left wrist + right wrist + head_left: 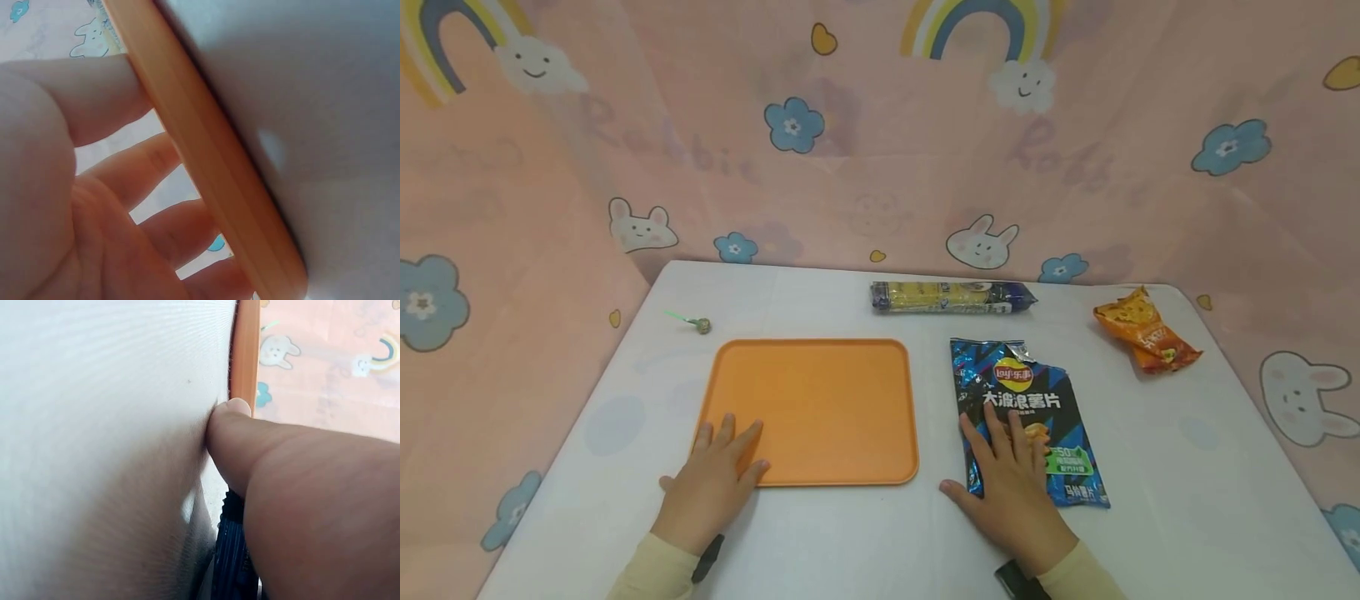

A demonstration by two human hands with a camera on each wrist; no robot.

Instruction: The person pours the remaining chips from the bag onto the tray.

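An orange tray [827,408] lies flat on the white table, left of the middle. My left hand [713,483] rests over its near left corner with the fingers spread; in the left wrist view the fingers reach the rim of the tray [206,150]. To the right lies a blue and black chip bag [1075,400], flat, its top edge showing silver at one spot. My right hand [1011,492] rests on the left lower part of the bag with fingers spread, and its thumb touches the table. The right wrist view shows the thumb [231,444] beside the bag's ribbed edge [234,562].
Behind the tray lies a long yellow and dark-blue packet [951,297]. An opened, crumpled orange snack bag [1148,331] is at the far right. A lollipop [702,325] with a green stick lies at the back left. Pink printed cloth [850,183] hangs behind the table.
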